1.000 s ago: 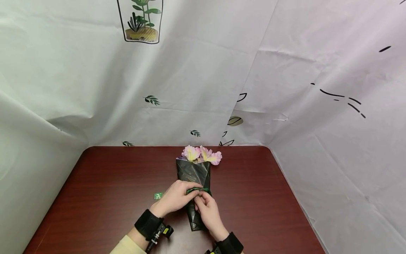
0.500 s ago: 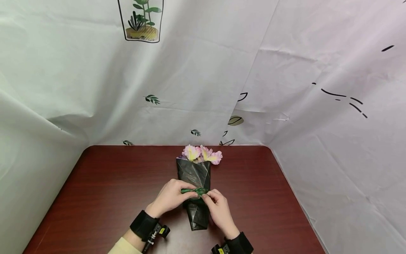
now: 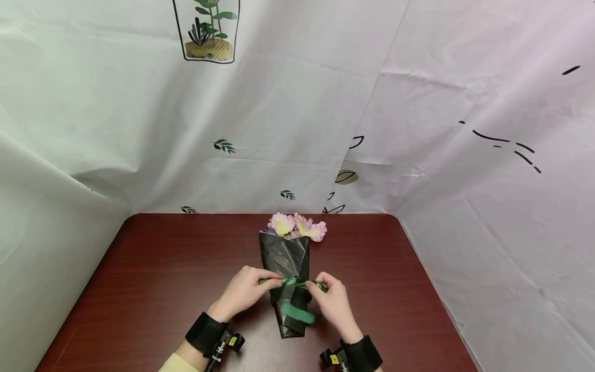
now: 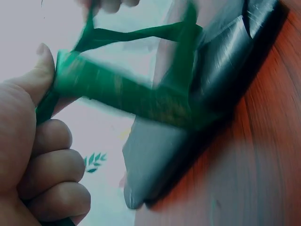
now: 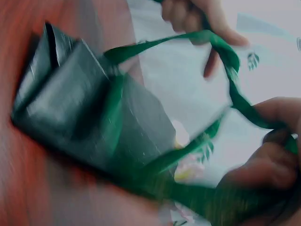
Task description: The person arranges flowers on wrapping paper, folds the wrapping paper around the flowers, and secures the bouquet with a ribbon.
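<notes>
A bouquet of pink and yellow flowers (image 3: 297,226) lies on the table, wrapped in black paper (image 3: 283,253). Round its narrow middle runs a green ribbon (image 3: 292,281), crossed in front, with a blurred loose length dangling over the lower wrap. On the bouquet's left side, my left hand (image 3: 244,289) grips one part of the ribbon between thumb and curled fingers. To the right, my right hand (image 3: 332,299) pinches another part of it. The right wrist view shows the ribbon (image 5: 235,96) stretched in a loop from hand to hand above the black wrap (image 5: 70,94).
The dark red wooden table (image 3: 186,248) extends on both sides of the bouquet. White cloth (image 3: 288,113) with printed leaves and a plant jar hangs behind it and along its sides. Black straps with small cameras sit on both wrists.
Both hands have moved apart, left hand leftward and right hand rightward, drawing the ribbon out between them. A loose ribbon length now swings below the crossing. The bouquet has stayed in place.
</notes>
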### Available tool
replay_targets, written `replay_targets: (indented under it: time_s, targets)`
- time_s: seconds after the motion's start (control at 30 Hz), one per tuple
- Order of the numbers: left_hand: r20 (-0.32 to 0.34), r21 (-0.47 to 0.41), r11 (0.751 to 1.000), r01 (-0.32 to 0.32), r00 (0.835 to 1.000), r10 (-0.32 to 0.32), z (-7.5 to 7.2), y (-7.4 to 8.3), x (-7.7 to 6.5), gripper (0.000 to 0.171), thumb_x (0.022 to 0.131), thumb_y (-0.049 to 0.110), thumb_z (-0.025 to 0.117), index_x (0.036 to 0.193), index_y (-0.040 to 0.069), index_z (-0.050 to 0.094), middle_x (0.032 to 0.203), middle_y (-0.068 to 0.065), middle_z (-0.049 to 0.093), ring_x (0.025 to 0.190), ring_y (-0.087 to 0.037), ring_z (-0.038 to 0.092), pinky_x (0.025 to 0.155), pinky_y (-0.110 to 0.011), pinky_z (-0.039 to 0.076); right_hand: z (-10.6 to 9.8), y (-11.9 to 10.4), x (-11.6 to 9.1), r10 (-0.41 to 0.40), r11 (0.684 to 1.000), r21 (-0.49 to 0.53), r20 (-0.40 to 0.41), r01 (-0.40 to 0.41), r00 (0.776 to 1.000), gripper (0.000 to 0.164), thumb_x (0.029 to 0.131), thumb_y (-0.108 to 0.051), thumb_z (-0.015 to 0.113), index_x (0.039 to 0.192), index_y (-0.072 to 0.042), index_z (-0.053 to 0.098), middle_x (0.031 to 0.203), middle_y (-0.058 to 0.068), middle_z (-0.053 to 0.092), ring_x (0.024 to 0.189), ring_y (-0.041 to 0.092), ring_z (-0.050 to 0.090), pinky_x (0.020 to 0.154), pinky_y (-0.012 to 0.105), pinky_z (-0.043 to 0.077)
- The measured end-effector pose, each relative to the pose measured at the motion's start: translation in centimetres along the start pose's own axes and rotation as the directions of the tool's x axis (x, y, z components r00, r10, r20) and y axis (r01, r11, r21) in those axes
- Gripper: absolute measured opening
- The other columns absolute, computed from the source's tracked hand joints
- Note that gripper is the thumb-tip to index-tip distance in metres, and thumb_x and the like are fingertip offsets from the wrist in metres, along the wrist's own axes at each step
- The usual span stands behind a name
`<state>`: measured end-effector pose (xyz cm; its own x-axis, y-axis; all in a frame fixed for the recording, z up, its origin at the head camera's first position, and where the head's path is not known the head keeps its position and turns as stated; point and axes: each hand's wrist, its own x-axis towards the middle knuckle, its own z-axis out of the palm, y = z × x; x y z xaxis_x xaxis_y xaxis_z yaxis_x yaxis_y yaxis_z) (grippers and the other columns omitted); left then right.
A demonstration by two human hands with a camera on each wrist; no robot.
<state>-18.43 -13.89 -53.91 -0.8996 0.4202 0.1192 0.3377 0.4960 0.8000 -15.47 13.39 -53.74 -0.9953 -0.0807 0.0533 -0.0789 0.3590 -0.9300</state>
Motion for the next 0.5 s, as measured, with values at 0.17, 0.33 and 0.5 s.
replay_targets:
  time_s: [0.17, 0.33, 0.5]
  targets:
    - [-0.022, 0.047, 0.998, 0.037, 0.999, -0.036, -0.7, -1.1, -1.0, 0.02, 0.108, 0.034, 0.076, 0.111, 0.02, 0.09, 0.083, 0.003, 0.079, 0.05, 0.001, 0.023, 0.057, -0.023, 0.027, -2.3, 1.0, 0.3, 0.071, 0.965, -0.25, -0.021, -0.074, 0.997, 0.011, 0.108, -0.02, 0.076, 0.108, -0.013, 0.068, 0.073, -0.005, 0.053, 0.054, 0.008, 0.024, 0.056, 0.029, 0.024]
    - [-0.023, 0.126, 0.989, 0.08, 0.997, -0.077, -0.9, -1.7, -1.6, 0.013, 0.108, 0.027, 0.077, 0.098, 0.025, 0.085, 0.077, 0.008, 0.073, 0.05, 0.0, 0.03, 0.056, -0.024, 0.028, -3.9, 1.4, 0.4, 0.095, 0.93, -0.364, 0.131, -0.041, 0.987, 0.025, 0.112, -0.025, 0.071, 0.134, -0.011, 0.073, 0.108, 0.0, 0.074, 0.06, 0.011, 0.038, 0.064, 0.035, 0.035]
    - [0.049, 0.071, 0.993, 0.092, 0.994, -0.095, 0.1, -1.7, -1.4, 0.013, 0.109, 0.02, 0.072, 0.119, 0.014, 0.079, 0.086, 0.009, 0.075, 0.054, -0.002, 0.054, 0.063, -0.027, 0.048, -3.4, 1.5, 0.5, 0.124, 0.93, -0.367, 0.337, 0.009, 0.933, 0.043, 0.11, -0.038, 0.073, 0.142, -0.009, 0.071, 0.121, 0.005, 0.075, 0.101, 0.026, 0.072, 0.087, 0.044, 0.056]
